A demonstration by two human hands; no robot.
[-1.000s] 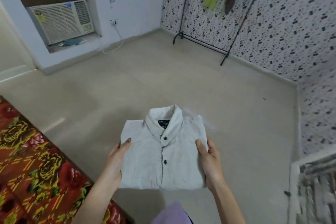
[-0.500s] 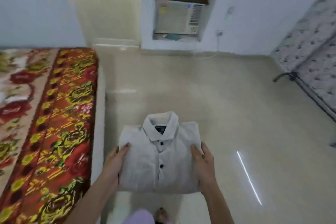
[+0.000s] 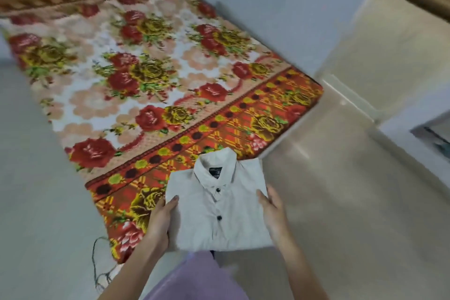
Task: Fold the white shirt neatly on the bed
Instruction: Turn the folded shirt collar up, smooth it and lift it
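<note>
two hands [image 3: 159, 217] [image 3: 274, 212] grip folded shirt [image 3: 219, 212], now over bed [image 3: 170, 80]

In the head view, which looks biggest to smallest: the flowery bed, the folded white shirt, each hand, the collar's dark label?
1. flowery bed
2. white shirt, though nearer the camera
3. left hand and right hand: look alike, unranked
4. dark label

We see through one wide-angle camera worn on the head, tilted forward and down. It sits close above the left hand [image 3: 160, 219] and right hand [image 3: 272, 212] holding the white shirt [image 3: 219, 207] at lower centre. The bed [image 3: 146, 68] fills the upper left and the floor [image 3: 353, 190] the right.
</note>
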